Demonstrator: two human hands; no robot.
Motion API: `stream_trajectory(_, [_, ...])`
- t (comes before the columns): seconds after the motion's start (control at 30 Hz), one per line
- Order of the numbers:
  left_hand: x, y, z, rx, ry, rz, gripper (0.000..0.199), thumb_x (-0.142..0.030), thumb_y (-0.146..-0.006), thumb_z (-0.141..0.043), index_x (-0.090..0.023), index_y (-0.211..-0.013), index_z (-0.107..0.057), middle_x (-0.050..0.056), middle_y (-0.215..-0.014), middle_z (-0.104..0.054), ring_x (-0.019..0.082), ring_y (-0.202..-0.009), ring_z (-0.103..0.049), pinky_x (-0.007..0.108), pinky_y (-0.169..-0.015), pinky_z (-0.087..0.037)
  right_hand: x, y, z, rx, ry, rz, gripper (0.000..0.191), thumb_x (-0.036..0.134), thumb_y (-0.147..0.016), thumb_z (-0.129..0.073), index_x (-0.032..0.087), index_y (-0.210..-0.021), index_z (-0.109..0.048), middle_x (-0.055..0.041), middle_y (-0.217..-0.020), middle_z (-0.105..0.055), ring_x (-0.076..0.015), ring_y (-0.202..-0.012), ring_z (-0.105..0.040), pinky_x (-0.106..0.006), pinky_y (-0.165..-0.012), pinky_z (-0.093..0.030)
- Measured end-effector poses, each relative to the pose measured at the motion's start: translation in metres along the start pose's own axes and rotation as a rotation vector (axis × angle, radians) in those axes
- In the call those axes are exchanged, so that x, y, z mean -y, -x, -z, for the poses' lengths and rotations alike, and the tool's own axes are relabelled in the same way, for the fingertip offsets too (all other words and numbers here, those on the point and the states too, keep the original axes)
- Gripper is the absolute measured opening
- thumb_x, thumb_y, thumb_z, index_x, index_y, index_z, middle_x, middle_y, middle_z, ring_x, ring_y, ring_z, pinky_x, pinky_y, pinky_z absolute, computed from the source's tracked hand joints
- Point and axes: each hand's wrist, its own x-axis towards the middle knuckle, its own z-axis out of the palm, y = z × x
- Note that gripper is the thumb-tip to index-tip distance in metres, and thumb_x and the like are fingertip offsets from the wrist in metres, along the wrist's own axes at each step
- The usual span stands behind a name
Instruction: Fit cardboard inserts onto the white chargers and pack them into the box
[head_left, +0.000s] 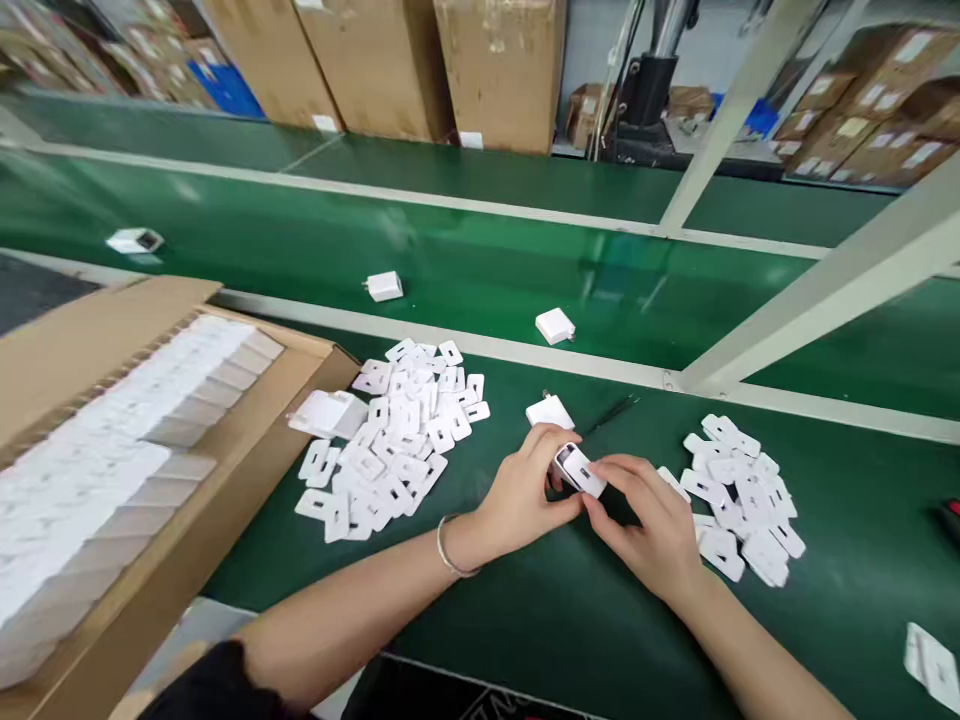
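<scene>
Three white adapters on green belt (pixel 465 310), cardboard boxes (pixel 499 75) behind

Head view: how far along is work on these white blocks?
Done: can't tell; packed white pieces in the carton may be finished.
In hand: left hand holds a white block, right hand a slotted plate partly over its dark opening.
Left, probably: the leftmost belt block, dark end showing, and loose plates in two heaps.
</scene>
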Motion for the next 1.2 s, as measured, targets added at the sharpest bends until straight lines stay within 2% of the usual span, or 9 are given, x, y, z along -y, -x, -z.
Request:
stream_trajectory(0.17, [-0.001,0.003,0.006,0.07,0.076,-0.087,0.054,-0.016,-0.088,-0.057,-0.026,-0.14,-0.046,0.008,-0.132,-0.05,0.014,-0.077,-0.061,0.033,-0.074,-0.055,-0.002,-0.003,0.005,0.035,0.063,0.037,0.032,0.008,-0.093,-0.07,0.019,-0.124,-0.065,-0.0113,-0.107,-0.07,-0.0208,-0.091,-0.071,-0.032,-0.076,-0.06])
stream_trajectory(0.27, [-0.002,0.004,0.008,0.064,0.123,-0.083,0.039,-0.023,-0.1,-0.049,-0.026,-0.139,-0.049,0.009,-0.134,-0.051,0.016,-0.085,-0.063,0.034,-0.08,-0.056,-0.003,-0.004,0.007,0.041,0.057,0.061,0.035,0.008,-0.093,-0.07,0.021,-0.125,-0.064,-0.0102,-0.106,-0.069,-0.0211,-0.091,-0.07,-0.033,-0.076,-0.06])
stream_trajectory(0.4, [-0.002,0.005,0.005,0.007,0.154,-0.087,0.026,-0.03,-0.109,-0.041,-0.025,-0.13,-0.055,0.008,-0.127,-0.054,0.023,-0.108,-0.062,0.039,-0.097,-0.054,-0.004,-0.004,0.007,0.076,-0.011,0.049,0.04,0.012,-0.094,-0.07,0.023,-0.131,-0.061,-0.0092,-0.107,-0.068,-0.0216,-0.092,-0.067,-0.035,-0.078,-0.058])
stream_trajectory(0.57, [-0.004,0.008,-0.001,0.015,0.204,-0.303,0.028,-0.032,-0.111,-0.037,-0.024,-0.134,-0.05,0.012,-0.13,-0.049,0.026,-0.124,-0.053,0.044,-0.107,-0.048,-0.003,0.0,0.005,0.155,-0.239,-0.211,0.05,0.036,-0.102,-0.059,0.024,-0.148,-0.044,-0.0115,-0.119,-0.063,-0.026,-0.103,-0.063,-0.042,-0.086,-0.057])
stream_trajectory(0.67, [-0.004,0.011,-0.001,-0.002,0.175,-0.386,0.027,-0.033,-0.111,-0.037,-0.024,-0.135,-0.046,0.014,-0.136,-0.042,0.027,-0.128,-0.048,0.047,-0.108,-0.046,-0.004,0.001,0.002,0.191,-0.394,-0.34,0.038,0.042,-0.104,-0.052,0.025,-0.138,-0.051,-0.0099,-0.116,-0.06,-0.0246,-0.099,-0.062,-0.04,-0.081,-0.055])
stream_trajectory(0.77, [-0.003,0.012,-0.002,-0.009,0.142,-0.384,0.028,-0.034,-0.11,-0.038,-0.024,-0.137,-0.041,0.016,-0.14,-0.036,0.03,-0.133,-0.042,0.049,-0.108,-0.046,-0.004,0.0,0.0,0.188,-0.426,-0.361,0.032,0.044,-0.1,-0.06,0.027,-0.126,-0.058,-0.0075,-0.111,-0.059,-0.0237,-0.095,-0.059,-0.037,-0.076,-0.052])
stream_trajectory(0.9, [0.003,0.007,0.0,-0.066,0.164,-0.353,0.05,-0.045,-0.106,-0.047,-0.023,-0.148,-0.03,0.018,-0.143,-0.031,0.029,-0.122,-0.048,0.049,-0.1,-0.049,-0.004,0.001,0.0,0.131,-0.417,-0.342,0.036,0.041,-0.094,-0.069,0.028,-0.125,-0.057,-0.0069,-0.112,-0.059,-0.0257,-0.1,-0.058,-0.038,-0.081,-0.05])
stream_trajectory(1.0, [0.008,0.002,0.003,-0.121,0.194,-0.355,0.058,-0.054,-0.102,-0.054,-0.022,-0.146,-0.033,0.015,-0.13,-0.039,0.025,-0.105,-0.053,0.046,-0.094,-0.05,-0.005,0.004,0.0,0.094,-0.433,-0.344,0.039,0.04,-0.092,-0.071,0.028,-0.126,-0.057,-0.0078,-0.113,-0.059,-0.027,-0.103,-0.058,-0.04,-0.084,-0.05])
stream_trajectory(1.2, [0.006,-0.002,0.006,-0.021,0.214,-0.304,0.056,-0.056,-0.097,-0.064,-0.022,-0.136,-0.043,0.012,-0.119,-0.052,0.026,-0.104,-0.057,0.043,-0.09,-0.053,-0.007,0.005,0.001,0.051,-0.508,-0.366,0.035,0.041,-0.095,-0.068,0.027,-0.125,-0.058,-0.0079,-0.108,-0.059,-0.0257,-0.097,-0.058,-0.039,-0.079,-0.05])
